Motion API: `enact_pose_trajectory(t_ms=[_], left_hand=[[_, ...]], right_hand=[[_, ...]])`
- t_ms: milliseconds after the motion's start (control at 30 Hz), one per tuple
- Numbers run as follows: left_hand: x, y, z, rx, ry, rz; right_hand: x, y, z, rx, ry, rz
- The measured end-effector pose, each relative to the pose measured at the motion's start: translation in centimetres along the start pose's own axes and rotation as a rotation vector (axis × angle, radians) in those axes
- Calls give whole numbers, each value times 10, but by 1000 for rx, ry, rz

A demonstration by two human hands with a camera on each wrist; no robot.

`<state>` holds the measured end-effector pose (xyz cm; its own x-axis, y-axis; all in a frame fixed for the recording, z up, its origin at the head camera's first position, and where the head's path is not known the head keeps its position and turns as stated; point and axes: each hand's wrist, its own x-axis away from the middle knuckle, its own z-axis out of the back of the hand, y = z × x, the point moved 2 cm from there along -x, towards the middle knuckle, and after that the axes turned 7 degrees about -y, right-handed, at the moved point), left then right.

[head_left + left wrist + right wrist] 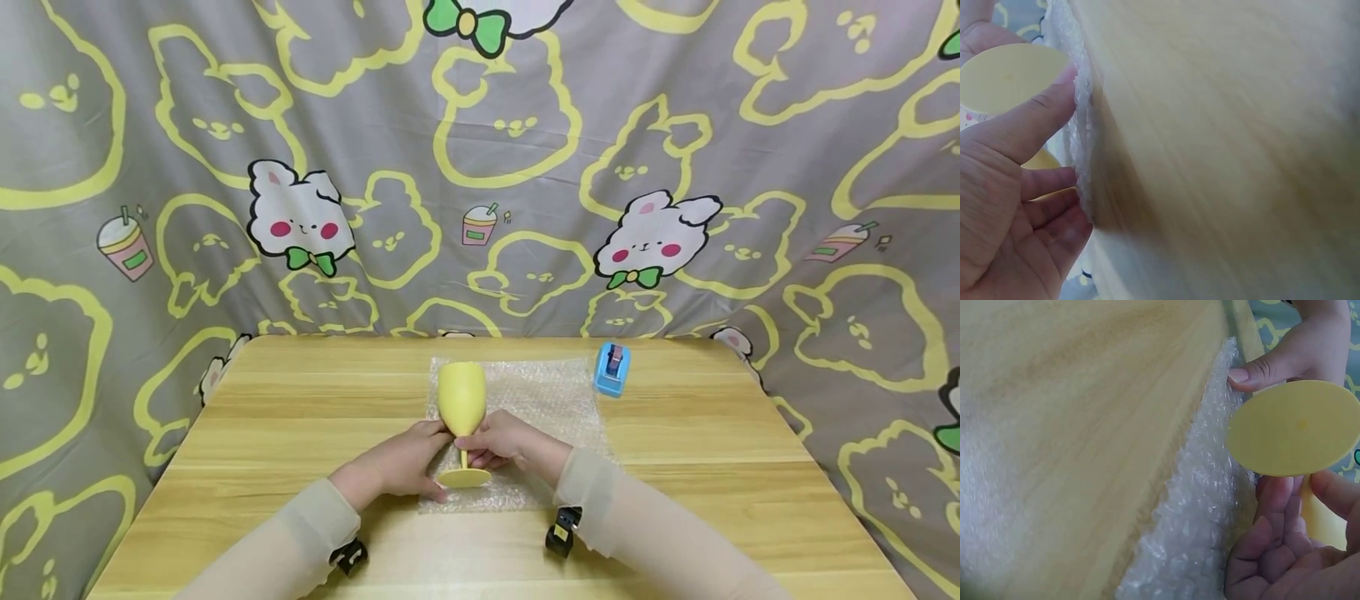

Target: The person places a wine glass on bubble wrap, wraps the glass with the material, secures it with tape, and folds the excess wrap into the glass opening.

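Observation:
A yellow goblet (462, 398) lies lengthwise over a sheet of bubble wrap (555, 400), its bowl pointing away and its round foot (1294, 428) facing me. My right hand (506, 440) pinches the stem between thumb and fingers. At the wrap's left edge, my left hand (401, 461) has its thumb and fingers spread, the tips touching the sheet beside the goblet. In the left wrist view, the foot partly hides behind the left thumb (1035, 119), with the fingertips lined along the wrap's edge.
A blue tape dispenser (612, 369) stands just beyond the wrap's far right corner. The wooden table (300, 392) reaches back to a grey patterned cloth (405, 125). Small black wrist devices (561, 532) hang under both sleeves.

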<state>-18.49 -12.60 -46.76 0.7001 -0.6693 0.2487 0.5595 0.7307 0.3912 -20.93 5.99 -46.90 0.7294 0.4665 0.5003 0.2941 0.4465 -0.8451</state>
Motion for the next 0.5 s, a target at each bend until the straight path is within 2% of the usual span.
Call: enact_pose_trajectory(t_ms=[300, 500], left_hand=[[3, 2, 1, 11, 4, -14], [1, -4, 2, 73, 16, -40]], right_hand=[[1, 1, -2, -16, -2, -4], [0, 3, -2, -30, 1, -10]])
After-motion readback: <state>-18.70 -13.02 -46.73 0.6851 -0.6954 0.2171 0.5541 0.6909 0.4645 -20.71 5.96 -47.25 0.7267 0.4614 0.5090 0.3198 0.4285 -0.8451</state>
